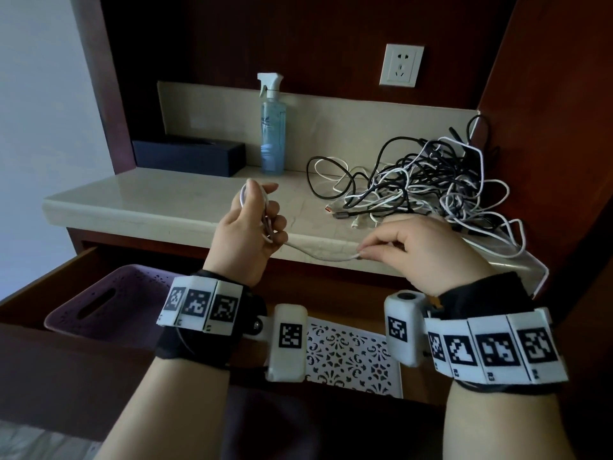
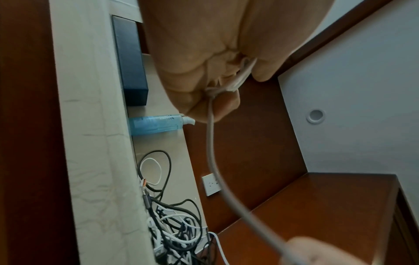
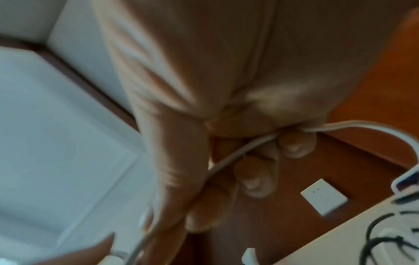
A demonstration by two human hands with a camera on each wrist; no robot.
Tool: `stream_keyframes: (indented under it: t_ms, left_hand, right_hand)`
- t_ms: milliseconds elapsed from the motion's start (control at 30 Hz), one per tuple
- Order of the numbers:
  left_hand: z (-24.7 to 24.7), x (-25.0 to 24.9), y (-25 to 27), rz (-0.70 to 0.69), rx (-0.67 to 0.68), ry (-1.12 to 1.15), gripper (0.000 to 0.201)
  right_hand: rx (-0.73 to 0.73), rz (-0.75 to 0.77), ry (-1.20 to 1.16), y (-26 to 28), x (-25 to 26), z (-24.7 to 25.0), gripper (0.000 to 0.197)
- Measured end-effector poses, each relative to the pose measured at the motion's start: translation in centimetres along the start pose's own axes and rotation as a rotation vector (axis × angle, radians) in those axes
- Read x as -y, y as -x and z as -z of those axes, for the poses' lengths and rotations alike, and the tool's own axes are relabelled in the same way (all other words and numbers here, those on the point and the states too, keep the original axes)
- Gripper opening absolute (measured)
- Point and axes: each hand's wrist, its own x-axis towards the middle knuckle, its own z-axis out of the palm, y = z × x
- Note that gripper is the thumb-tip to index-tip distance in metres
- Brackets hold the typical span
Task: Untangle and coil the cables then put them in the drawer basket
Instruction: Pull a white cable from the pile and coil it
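My left hand point(image 1: 255, 224) grips a small coil of white cable point(image 1: 265, 224) above the counter's front edge; the same loops show between its curled fingers point(image 2: 226, 86) in the left wrist view. The cable's loose stretch point(image 1: 318, 254) runs right to my right hand point(image 1: 414, 250), which pinches it near its end, the cable point(image 3: 238, 152) passing under its fingers. A tangle of black and white cables point(image 1: 428, 184) lies on the counter at the right. A purple basket point(image 1: 109, 300) sits in the open drawer at lower left, and a white patterned basket point(image 1: 345, 356) lies beneath my wrists.
A blue spray bottle point(image 1: 272, 127) and a dark box point(image 1: 189, 154) stand at the back of the stone counter point(image 1: 149, 200). A wall socket point(image 1: 401, 65) is above the tangle. Wooden cabinet walls enclose the counter on both sides.
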Motion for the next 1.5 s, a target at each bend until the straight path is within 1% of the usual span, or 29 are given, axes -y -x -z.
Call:
stream_keyframes:
  t_ms: [67, 133, 200, 267, 333, 433, 500, 600, 667, 700, 733, 767, 800, 933, 1033, 1100, 1200, 1267, 1367, 1433, 1500]
  left_hand:
    - [-0.2, 0.2, 0.1, -0.008, 0.043, -0.082, 0.026]
    - [-0.5, 0.5, 0.5, -0.001, 0.115, -0.196, 0.028]
    - [-1.0, 0.7, 0.9, 0.009, 0.182, -0.290, 0.036]
    - [-1.4, 1.0, 1.2, 0.029, 0.231, -0.351, 0.048]
    - [-1.8, 1.3, 1.5, 0.079, 0.281, -0.340, 0.055]
    - [-2.2, 1.7, 1.7, 0.172, 0.366, -0.180, 0.053]
    - [-2.3, 2.0, 1.7, 0.206, 0.387, -0.170, 0.056]
    - [-2.1, 2.3, 1.6, 0.231, 0.443, -0.197, 0.059]
    - [-1.9, 2.4, 1.6, 0.228, 0.517, -0.213, 0.053]
    - [-1.8, 2.5, 1.5, 0.219, 0.575, -0.216, 0.044]
    - [-1.6, 2.6, 1.4, 0.211, 0.623, -0.220, 0.030]
    - [-1.5, 2.7, 1.2, 0.214, 0.644, -0.227, 0.015]
    - [-1.4, 2.7, 1.0, 0.223, 0.641, -0.232, 0.008]
    - [-1.1, 2.7, 0.7, 0.285, 0.603, -0.118, 0.027]
    - [-0.7, 2.4, 0.4, 0.297, 0.598, -0.063, 0.032]
    - [-0.4, 2.3, 0.2, 0.308, 0.592, -0.046, 0.033]
    - [-0.5, 2.2, 0.2, 0.330, 0.602, -0.030, 0.034]
    - [-0.8, 2.1, 0.5, 0.329, 0.575, -0.053, 0.040]
    - [-1.2, 1.9, 0.5, 0.300, 0.507, -0.012, 0.051]
    - [-1.3, 1.7, 0.4, 0.278, 0.490, 0.004, 0.052]
    - [-1.4, 1.7, 0.5, 0.263, 0.475, -0.005, 0.051]
  right_hand:
    - [-0.081, 0.100, -0.092, -0.3, 0.4, -0.1, 0.011]
    - [-0.143, 0.185, -0.155, -0.7, 0.9, -0.3, 0.012]
    - [-0.181, 0.240, -0.190, -1.2, 1.4, -0.8, 0.019]
    - [-0.223, 0.263, -0.227, -1.6, 1.9, -1.2, 0.021]
    - [-0.282, 0.251, -0.251, -1.9, 2.1, -1.5, 0.023]
    - [-0.387, 0.194, -0.235, -2.3, 2.0, -1.6, 0.023]
    - [-0.437, 0.147, -0.202, -2.5, 1.9, -1.7, 0.019]
    - [-0.474, 0.107, -0.180, -2.7, 1.7, -1.8, 0.013]
    - [-0.479, 0.100, -0.165, -2.9, 1.7, -1.9, 0.014]
    - [-0.481, 0.099, -0.172, -3.0, 1.6, -1.9, 0.015]
    - [-0.486, 0.099, -0.181, -3.1, 1.6, -1.9, 0.015]
    - [-0.492, 0.100, -0.186, -3.1, 1.5, -1.9, 0.016]
    - [-0.495, 0.103, -0.191, -3.2, 1.3, -1.9, 0.016]
    - [-0.504, 0.150, -0.219, -3.1, 0.1, -1.8, 0.012]
    - [-0.527, 0.122, -0.162, -2.7, -1.5, -1.2, 0.009]
    - [-0.548, 0.108, -0.125, -2.3, -2.3, -1.0, 0.011]
    - [-0.576, 0.111, -0.121, -2.2, -2.1, -1.5, 0.017]
    - [-0.595, 0.131, -0.142, -2.1, -1.7, -1.9, 0.018]
    - [-0.582, 0.133, -0.131, -1.9, -1.5, -2.3, 0.021]
    - [-0.558, 0.112, -0.114, -1.9, -1.6, -2.5, 0.020]
    - [-0.572, 0.091, -0.100, -2.0, -1.5, -2.9, 0.020]
